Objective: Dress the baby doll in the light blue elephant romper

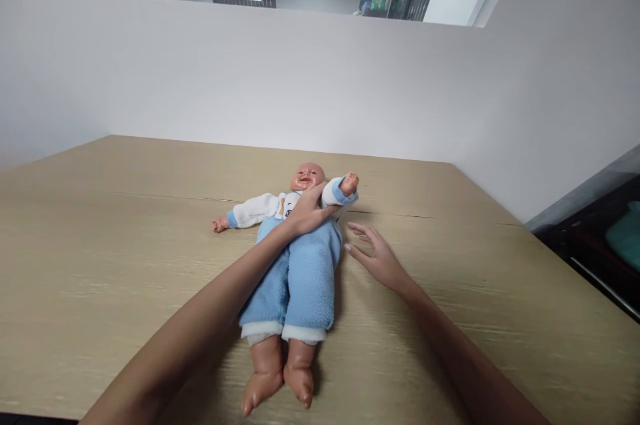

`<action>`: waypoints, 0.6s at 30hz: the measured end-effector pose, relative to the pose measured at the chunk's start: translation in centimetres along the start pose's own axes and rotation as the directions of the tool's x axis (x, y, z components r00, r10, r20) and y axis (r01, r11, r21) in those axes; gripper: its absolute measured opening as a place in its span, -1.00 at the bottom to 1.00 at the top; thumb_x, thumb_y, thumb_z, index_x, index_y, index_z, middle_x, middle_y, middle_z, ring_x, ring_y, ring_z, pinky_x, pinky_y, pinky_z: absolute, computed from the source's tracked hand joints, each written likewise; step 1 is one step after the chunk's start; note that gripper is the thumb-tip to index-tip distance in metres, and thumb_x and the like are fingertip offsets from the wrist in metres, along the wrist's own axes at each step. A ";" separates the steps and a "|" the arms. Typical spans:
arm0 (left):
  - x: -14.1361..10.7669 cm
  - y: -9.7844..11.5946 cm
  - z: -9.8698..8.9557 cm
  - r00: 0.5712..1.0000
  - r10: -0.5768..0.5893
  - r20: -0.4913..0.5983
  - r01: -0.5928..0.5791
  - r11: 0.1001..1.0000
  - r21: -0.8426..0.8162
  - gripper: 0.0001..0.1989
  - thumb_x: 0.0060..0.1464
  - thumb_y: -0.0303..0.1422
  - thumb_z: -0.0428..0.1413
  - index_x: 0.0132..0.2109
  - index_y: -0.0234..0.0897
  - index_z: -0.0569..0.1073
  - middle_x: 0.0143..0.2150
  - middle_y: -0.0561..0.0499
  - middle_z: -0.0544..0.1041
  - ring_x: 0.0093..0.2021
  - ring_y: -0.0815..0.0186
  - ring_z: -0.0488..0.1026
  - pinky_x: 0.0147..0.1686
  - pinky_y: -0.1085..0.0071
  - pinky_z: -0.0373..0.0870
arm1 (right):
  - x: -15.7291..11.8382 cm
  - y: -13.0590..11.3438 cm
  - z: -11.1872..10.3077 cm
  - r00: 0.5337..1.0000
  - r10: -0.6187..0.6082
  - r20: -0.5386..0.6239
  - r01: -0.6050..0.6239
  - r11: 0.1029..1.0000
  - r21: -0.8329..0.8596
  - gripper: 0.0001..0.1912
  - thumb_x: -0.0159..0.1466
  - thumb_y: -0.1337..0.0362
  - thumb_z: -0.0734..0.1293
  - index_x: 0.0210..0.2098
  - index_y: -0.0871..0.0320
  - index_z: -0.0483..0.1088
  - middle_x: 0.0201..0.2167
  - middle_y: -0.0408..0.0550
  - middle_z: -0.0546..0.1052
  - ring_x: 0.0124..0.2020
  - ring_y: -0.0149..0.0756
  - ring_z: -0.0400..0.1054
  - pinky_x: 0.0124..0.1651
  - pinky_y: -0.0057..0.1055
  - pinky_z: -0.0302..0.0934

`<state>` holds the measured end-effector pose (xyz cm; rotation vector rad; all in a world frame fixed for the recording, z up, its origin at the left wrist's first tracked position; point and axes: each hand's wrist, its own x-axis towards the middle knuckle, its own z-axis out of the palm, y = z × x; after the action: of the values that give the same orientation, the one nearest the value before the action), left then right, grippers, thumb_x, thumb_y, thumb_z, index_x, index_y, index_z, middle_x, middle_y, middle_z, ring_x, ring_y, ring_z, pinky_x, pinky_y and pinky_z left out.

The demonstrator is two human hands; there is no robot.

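A baby doll (295, 278) lies on its back on the wooden table (100, 245), head away from me, feet toward me. It wears blue fleece trousers and a white top with blue cuffs. My left hand (307, 208) reaches across its chest and grips the doll's raised arm near the shoulder. My right hand (373, 251) hovers just right of the doll's waist, fingers spread, holding nothing.
White partition walls (250, 78) close off the back and right of the table. Beyond the table's right edge a dark surface holds a teal object (625, 231).
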<state>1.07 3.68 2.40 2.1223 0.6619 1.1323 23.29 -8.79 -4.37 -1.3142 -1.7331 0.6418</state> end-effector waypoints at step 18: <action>-1.8 -3.8 -6.5 0.851 -0.404 -0.337 0.044 0.693 -0.720 -0.36 0.25 0.14 0.19 0.20 -0.28 0.50 0.08 -0.11 0.67 0.22 0.01 0.55 0.25 0.07 0.48 | 8.3 -7.5 11.6 0.967 0.254 0.003 -0.187 0.706 0.683 -0.49 0.28 -0.21 0.40 -0.01 0.04 0.52 0.11 -0.03 0.65 0.22 -0.01 0.46 0.31 -0.10 0.34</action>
<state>-5.87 6.97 1.45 1.0823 0.5677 1.4778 8.83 -2.30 -1.64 -0.9913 -1.0810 1.2037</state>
